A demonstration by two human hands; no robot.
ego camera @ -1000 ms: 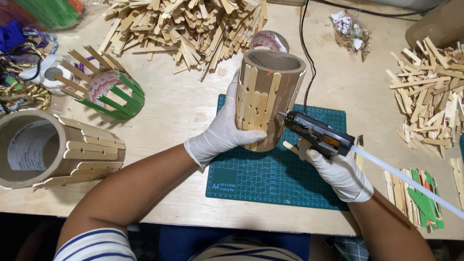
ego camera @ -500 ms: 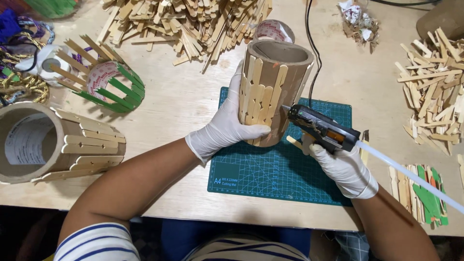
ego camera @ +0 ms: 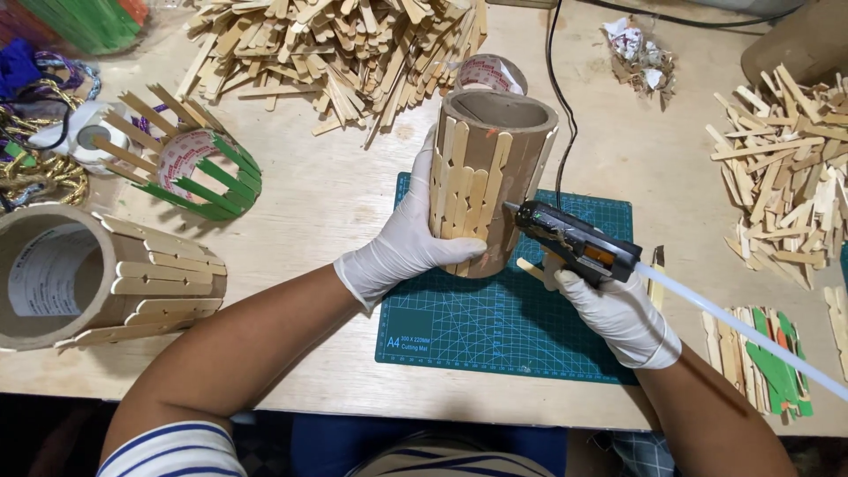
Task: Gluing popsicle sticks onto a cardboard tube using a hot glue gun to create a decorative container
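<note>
Hidden and cut-off parts
The left hand's fingers (ego camera: 422, 240) wrap out of sight behind the stick-clad tube (ego camera: 484, 185); the glue stick (ego camera: 742, 331) and cardboard cylinder (ego camera: 799, 40) run off the right edge.

Premises present as a handicraft workbench, of the home-workshop kind. Evidence: a bare plywood table (ego camera: 291, 221) carrying large heaps of flat wooden craft sticks (ego camera: 336, 44), a green gridded cutting mat (ego camera: 495, 327), and a corded glue gun (ego camera: 574, 243) in use. Several cardboard tubes clad in sticks (ego camera: 97, 278) lie about part-finished, beside tape rolls (ego camera: 190, 159) and bundled cord (ego camera: 31, 172). Gloved hands (ego camera: 402, 247) indicate manual assembly work.
</note>
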